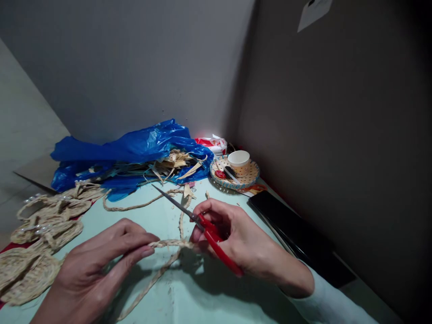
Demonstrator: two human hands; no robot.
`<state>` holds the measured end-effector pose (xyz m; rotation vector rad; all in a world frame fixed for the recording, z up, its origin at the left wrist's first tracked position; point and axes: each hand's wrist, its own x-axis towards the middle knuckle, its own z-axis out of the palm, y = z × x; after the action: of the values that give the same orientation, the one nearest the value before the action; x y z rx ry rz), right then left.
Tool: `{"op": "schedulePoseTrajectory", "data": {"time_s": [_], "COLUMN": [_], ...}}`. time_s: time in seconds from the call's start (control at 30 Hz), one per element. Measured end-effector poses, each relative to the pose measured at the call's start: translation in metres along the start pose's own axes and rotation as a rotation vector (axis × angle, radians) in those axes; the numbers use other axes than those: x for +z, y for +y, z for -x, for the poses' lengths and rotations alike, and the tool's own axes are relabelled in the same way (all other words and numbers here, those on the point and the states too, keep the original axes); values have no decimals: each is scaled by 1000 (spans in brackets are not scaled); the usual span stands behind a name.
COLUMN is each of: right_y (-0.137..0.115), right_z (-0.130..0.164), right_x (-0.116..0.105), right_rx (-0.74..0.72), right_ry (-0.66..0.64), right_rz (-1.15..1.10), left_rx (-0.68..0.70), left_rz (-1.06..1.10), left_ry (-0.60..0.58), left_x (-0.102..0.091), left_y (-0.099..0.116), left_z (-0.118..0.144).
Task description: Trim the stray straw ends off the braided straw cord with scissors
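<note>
The left hand (101,265) pinches one end of a pale braided straw cord (168,244) between thumb and fingers, closed on it; the cord's held stretch runs level, left to right, just above the light green tabletop (202,297). The right hand (236,238) meets the cord's other end with its fingertips and also grips red-handled scissors with grey metal blades (202,225), fingers wrapped through the loops. The scissors' long axis runs diagonally, the shut blades pointing up and left, away from the person, handles toward the wrist. More cord trails toward the near edge and loops toward the back.

No writing can be read anywhere. To the left lie woven straw mats (37,243). Behind, a crumpled blue plastic bag (135,148) spills straw strips. A round woven plate (236,177) bears a white paper cup (239,159). A black flat phone (290,220) lies by the right wall.
</note>
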<state>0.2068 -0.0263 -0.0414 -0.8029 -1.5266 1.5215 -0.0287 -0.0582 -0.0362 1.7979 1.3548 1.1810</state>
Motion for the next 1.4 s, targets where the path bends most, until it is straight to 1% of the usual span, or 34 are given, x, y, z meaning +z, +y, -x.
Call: {"op": "schedulePoseTrajectory", "data": {"time_s": [0.1, 0.27, 0.4, 0.57, 0.63, 0.73, 0.83, 0.9, 0.93, 1.0, 1.07, 1.13, 1.23, 1.33, 1.4], "right_y": [-2, -3, -2, 7, 11, 11, 4, -4, -7, -13, -16, -14, -3, 6, 10], "right_z": [0, 0, -1, 2, 3, 4, 5, 5, 5, 7, 10, 13, 16, 17, 16], "right_x": [-1, -2, 1, 6, 9, 9, 5, 2, 2, 4, 9, 15, 21, 23, 22], "right_rx": [-26, -42, -41, -68, -70, -124, -204, -202, -187, -147, -110, -89, -122, -173, -217], "right_ry": [5, 3, 32, 35, 30, 50, 127, 162, 157, 122, 95, 89, 74, 86, 78], "right_rz": [44, 47, 40, 104, 153, 266, 392, 456, 485, 558, 644, 721, 843, 964, 1022], "left_rx": [160, 183, 104, -8, -70, -162, -226, -255, -261, -266, -276, -311, -362, -365, -347], "left_rz": [-113, -176, -196, -119, -64, -6, -2, 13, 26, 61, 99, 136, 200, 218, 179], "left_ry": [0, -16, -66, -229, -277, -275, -294, -277, -256, -186, -91, 0, 100, 160, 166], "left_x": [-4, -11, -9, 6, 11, 12, 6, 3, 1, -2, -5, -7, -10, -11, -10], "left_y": [-2, -9, -10, 1, 7, 11, 8, 6, 5, 3, 3, 2, 1, -2, -4], "left_z": [-3, -5, -4, -5, -5, -6, -8, -9, -9, -8, -6, -4, -1, 1, 1]}}
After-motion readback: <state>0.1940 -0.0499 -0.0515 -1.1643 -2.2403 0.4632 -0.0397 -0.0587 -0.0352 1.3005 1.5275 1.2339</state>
